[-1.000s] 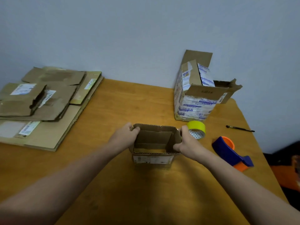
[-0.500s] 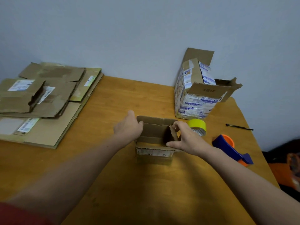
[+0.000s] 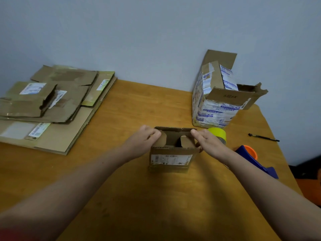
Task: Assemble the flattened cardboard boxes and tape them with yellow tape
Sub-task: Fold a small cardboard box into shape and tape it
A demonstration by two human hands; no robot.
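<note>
So the small box [image 3: 171,159] sat open-topped between the hands; left hand [image 3: 145,137] gripped one side flap, right hand [image 3: 207,141] pushed the other, fingers flat.

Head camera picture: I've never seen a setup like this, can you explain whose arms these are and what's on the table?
There is no machine here. A person wears a camera on the head, so the picture looks forward and down at their own arms. The left hand curls its fingers over one side flap of a small cardboard box, and the right hand presses the opposite flap inward with straight fingers. The box stands on a wooden table. Behind the right hand lies a roll of yellow tape. On the left is a stack of flattened boxes; on the right a taller open box, a blue and orange tape dispenser and a black pen.
</note>
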